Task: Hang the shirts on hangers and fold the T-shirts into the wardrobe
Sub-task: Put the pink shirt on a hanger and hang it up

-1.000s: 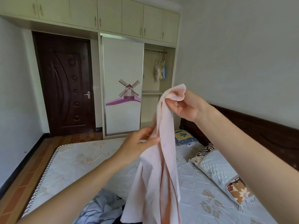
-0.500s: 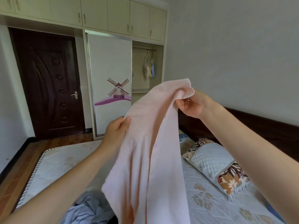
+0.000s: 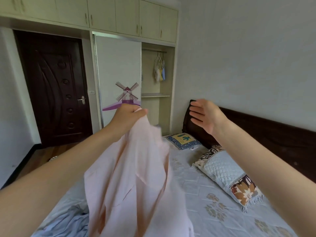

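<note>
One hand holds the pale pink cotton shirt (image 3: 136, 182) above the quilted bed (image 3: 201, 194).
Left hand (image 3: 127, 117) pinches the shirt's top edge, the cloth hanging down over the bed; right hand (image 3: 204, 115) is spread and apart from it, holding nothing, before the dark wooden headboard (image 3: 273, 134).

Left hand (image 3: 127, 115) pinches the pink shirt (image 3: 136, 182) above the bed (image 3: 213, 202); right hand (image 3: 205, 115) hovers empty, fingers spread.
</note>
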The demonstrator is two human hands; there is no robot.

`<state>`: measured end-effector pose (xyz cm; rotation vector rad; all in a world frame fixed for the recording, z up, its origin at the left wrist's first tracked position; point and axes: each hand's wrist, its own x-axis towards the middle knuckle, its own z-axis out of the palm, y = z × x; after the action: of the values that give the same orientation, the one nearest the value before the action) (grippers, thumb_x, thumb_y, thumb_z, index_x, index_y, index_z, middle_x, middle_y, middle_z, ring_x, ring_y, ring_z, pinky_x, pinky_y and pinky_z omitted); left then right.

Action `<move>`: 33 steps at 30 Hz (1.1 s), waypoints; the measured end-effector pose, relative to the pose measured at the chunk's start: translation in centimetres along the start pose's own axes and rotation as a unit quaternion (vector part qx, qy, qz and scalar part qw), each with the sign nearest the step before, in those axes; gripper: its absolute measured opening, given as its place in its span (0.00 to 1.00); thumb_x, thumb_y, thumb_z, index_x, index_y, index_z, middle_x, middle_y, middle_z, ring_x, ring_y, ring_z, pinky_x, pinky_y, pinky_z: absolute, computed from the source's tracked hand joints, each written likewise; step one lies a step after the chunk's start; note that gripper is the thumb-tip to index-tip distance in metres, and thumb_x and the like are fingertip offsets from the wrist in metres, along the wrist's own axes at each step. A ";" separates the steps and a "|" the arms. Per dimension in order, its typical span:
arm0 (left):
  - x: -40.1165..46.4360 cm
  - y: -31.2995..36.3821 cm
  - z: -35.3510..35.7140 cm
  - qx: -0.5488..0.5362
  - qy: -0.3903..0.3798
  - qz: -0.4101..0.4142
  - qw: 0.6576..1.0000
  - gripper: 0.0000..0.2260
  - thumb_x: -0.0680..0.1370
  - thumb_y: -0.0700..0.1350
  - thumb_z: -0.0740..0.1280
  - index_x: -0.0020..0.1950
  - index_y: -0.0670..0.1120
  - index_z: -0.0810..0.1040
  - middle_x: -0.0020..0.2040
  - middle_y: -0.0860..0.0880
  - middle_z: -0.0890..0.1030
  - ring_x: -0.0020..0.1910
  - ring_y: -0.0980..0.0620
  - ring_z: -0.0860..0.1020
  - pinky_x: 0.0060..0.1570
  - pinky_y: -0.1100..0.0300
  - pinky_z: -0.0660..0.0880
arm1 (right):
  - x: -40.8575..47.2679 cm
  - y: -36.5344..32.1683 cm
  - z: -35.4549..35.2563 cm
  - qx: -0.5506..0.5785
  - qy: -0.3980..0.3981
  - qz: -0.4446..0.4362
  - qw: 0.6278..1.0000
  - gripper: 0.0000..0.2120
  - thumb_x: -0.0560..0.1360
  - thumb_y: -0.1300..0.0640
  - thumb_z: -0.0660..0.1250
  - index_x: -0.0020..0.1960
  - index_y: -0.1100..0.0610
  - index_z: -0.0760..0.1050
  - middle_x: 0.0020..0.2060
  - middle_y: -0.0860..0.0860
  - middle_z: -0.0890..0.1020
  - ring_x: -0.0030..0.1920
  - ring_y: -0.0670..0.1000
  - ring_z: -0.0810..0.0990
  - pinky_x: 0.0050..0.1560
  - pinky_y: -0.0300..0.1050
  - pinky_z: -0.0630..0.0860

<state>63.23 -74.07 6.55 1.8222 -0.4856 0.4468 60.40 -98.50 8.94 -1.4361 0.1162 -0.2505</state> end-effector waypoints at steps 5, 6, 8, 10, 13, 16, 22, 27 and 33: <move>-0.5 0.8 0.4 -0.002 -0.042 -0.009 0.999 0.14 0.76 0.45 0.71 0.35 0.40 0.73 0.34 0.45 0.62 0.35 0.49 0.61 0.37 0.56 0.55 | -2.9 -0.5 2.2 -0.181 -0.123 -0.176 0.960 0.13 0.76 0.53 0.70 0.59 0.55 0.80 0.56 0.48 0.83 0.60 0.45 0.79 0.67 0.47 0.73; -0.5 0.9 0.4 -0.006 -0.051 -0.015 0.999 0.13 0.74 0.48 0.73 0.37 0.41 0.74 0.35 0.45 0.63 0.36 0.49 0.61 0.39 0.56 0.56 | -3.2 0.0 2.7 -0.226 -0.165 -0.186 0.942 0.13 0.76 0.55 0.71 0.60 0.54 0.80 0.57 0.47 0.83 0.60 0.45 0.79 0.68 0.48 0.72; -0.6 1.2 0.1 -0.001 -0.082 -0.019 0.996 0.15 0.70 0.51 0.74 0.37 0.43 0.73 0.35 0.46 0.64 0.37 0.50 0.62 0.40 0.56 0.57 | -3.3 1.2 3.6 -0.305 -0.239 -0.192 0.902 0.21 0.73 0.54 0.75 0.64 0.52 0.77 0.60 0.48 0.81 0.63 0.44 0.77 0.71 0.49 0.69; -0.8 1.7 -0.2 0.011 -0.128 -0.018 0.992 0.18 0.68 0.55 0.73 0.38 0.40 0.77 0.35 0.46 0.71 0.38 0.51 0.67 0.42 0.56 0.62 | -3.2 2.8 4.5 -0.369 -0.292 -0.204 0.858 0.32 0.68 0.50 0.79 0.69 0.50 0.72 0.64 0.47 0.78 0.66 0.44 0.74 0.71 0.46 0.68; -1.2 2.2 -0.7 0.011 -0.153 -0.014 0.988 0.23 0.67 0.55 0.72 0.45 0.34 0.83 0.44 0.39 0.84 0.44 0.49 0.77 0.52 0.53 0.71 | -3.6 4.2 5.6 -0.411 -0.328 -0.216 0.823 0.40 0.68 0.50 0.79 0.74 0.47 0.63 0.65 0.43 0.77 0.65 0.42 0.73 0.66 0.38 0.69; -1.6 2.4 -1.5 0.022 -0.185 -0.005 0.982 0.33 0.66 0.59 0.72 0.45 0.27 0.77 0.39 0.41 0.76 0.41 0.48 0.71 0.46 0.54 0.66 | -3.0 4.7 6.5 -0.447 -0.324 -0.200 0.810 0.30 0.66 0.47 0.80 0.64 0.50 0.74 0.55 0.46 0.82 0.56 0.47 0.79 0.58 0.43 0.74; -1.6 1.5 -4.1 0.054 -0.167 -0.016 0.984 0.21 0.73 0.50 0.73 0.42 0.30 0.78 0.37 0.45 0.71 0.39 0.51 0.69 0.44 0.57 0.63 | -2.4 4.6 5.1 -0.378 -0.394 -0.107 0.831 0.06 0.74 0.59 0.74 0.48 0.62 0.82 0.43 0.51 0.85 0.43 0.45 0.82 0.48 0.42 0.77; -1.9 0.2 -5.9 0.061 -0.133 -0.040 0.988 0.03 0.77 0.42 0.71 0.43 0.45 0.79 0.33 0.57 0.80 0.36 0.60 0.76 0.46 0.66 0.67 | -1.9 4.1 3.0 -0.133 -0.421 0.027 0.897 0.09 0.75 0.59 0.69 0.54 0.57 0.82 0.48 0.52 0.86 0.46 0.48 0.85 0.49 0.41 0.81; -3.1 -0.5 -5.0 0.042 -0.176 0.006 0.983 0.09 0.79 0.42 0.67 0.39 0.49 0.75 0.35 0.59 0.75 0.36 0.64 0.73 0.41 0.73 0.67 | -2.2 2.2 2.9 -0.024 -0.344 0.037 0.938 0.13 0.78 0.54 0.62 0.53 0.61 0.81 0.41 0.53 0.86 0.40 0.48 0.85 0.41 0.41 0.82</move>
<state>60.60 -68.87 5.95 1.9912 -0.7292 0.1520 59.13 -94.94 7.04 -1.4898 -0.3984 0.3279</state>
